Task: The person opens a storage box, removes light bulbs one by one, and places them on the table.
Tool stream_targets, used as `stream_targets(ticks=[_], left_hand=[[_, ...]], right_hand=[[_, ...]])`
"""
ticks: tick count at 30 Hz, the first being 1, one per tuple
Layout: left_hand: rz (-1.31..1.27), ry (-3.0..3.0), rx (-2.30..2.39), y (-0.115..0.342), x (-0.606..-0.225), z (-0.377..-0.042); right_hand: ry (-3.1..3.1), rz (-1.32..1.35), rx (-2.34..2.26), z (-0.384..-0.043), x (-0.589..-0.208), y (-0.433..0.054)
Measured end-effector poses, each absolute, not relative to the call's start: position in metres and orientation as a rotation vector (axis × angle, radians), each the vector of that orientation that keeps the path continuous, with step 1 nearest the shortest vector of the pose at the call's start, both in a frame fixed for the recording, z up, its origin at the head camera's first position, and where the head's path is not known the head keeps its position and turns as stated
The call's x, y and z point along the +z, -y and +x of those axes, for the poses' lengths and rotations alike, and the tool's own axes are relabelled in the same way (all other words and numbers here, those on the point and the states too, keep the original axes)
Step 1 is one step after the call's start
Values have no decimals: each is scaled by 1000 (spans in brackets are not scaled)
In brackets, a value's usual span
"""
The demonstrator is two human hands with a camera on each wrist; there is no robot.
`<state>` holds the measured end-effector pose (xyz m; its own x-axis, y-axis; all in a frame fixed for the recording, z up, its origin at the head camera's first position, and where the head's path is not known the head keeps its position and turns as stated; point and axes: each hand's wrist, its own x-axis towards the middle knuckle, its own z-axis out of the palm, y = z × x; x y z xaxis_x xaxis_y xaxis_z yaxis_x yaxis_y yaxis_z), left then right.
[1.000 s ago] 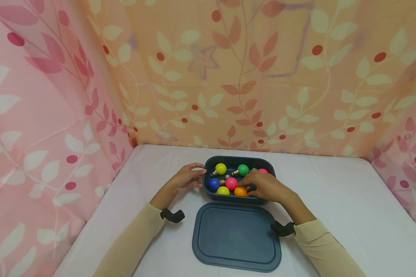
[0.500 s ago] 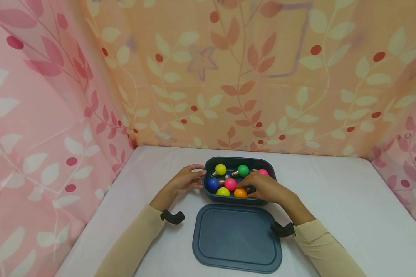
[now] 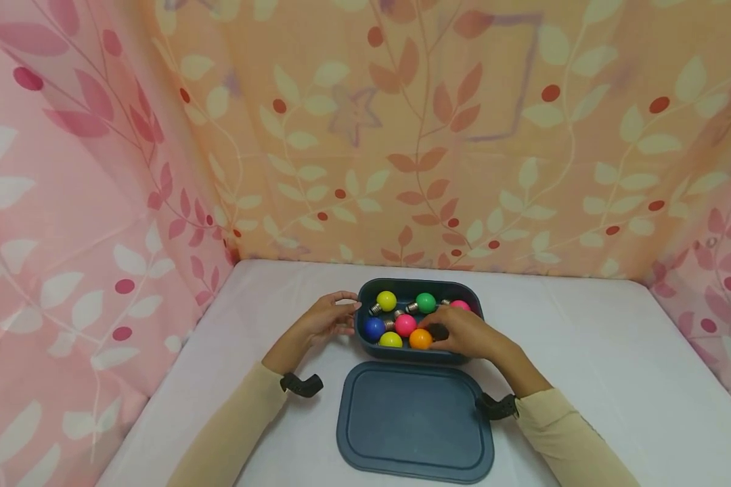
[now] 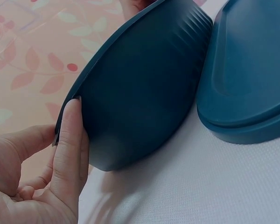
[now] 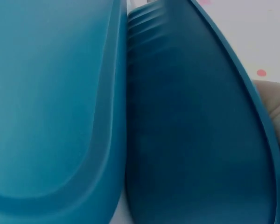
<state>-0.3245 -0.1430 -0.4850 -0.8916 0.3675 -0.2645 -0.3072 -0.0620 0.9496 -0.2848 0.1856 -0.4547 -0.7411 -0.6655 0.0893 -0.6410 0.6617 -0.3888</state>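
Observation:
In the head view a dark blue-grey box (image 3: 423, 353) holds several coloured light bulbs with screw bases. My left hand (image 3: 329, 316) pinches the box's left end; the left wrist view shows its thumb and fingers at the rim (image 4: 91, 70). My right hand (image 3: 463, 331) reaches in over the right end, its thumb and fingers curled about the orange light bulb (image 3: 420, 339), whose base is hidden. Close to those fingertips lies a pink bulb (image 3: 405, 325). A blue bulb (image 3: 374, 329), yellow bulbs (image 3: 386, 301) and a green bulb (image 3: 426, 302) are also inside.
The box's flat lid (image 3: 415, 423) lies on the white tabletop (image 3: 585, 365), just in front of the box. Patterned cloth (image 3: 438, 135) hangs behind and at both sides. Each wrist carries a black strap mount (image 3: 302, 385).
The orange bulb's base, visible between the right fingers before, is now hidden, and the bulb has shifted slightly within the box. The left hand stays at the box's left end.

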Motion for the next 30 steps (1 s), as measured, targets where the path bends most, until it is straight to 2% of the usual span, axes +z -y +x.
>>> stream_targets(ticks=[18, 30], left_hand=[[62, -1755, 2012, 144, -484, -325], [51, -1734, 2019, 142, -484, -324]], right_hand=[[-2766, -1022, -1016, -284, -447, -190], [-2706, -829, -1331, -287, -437, -210]])
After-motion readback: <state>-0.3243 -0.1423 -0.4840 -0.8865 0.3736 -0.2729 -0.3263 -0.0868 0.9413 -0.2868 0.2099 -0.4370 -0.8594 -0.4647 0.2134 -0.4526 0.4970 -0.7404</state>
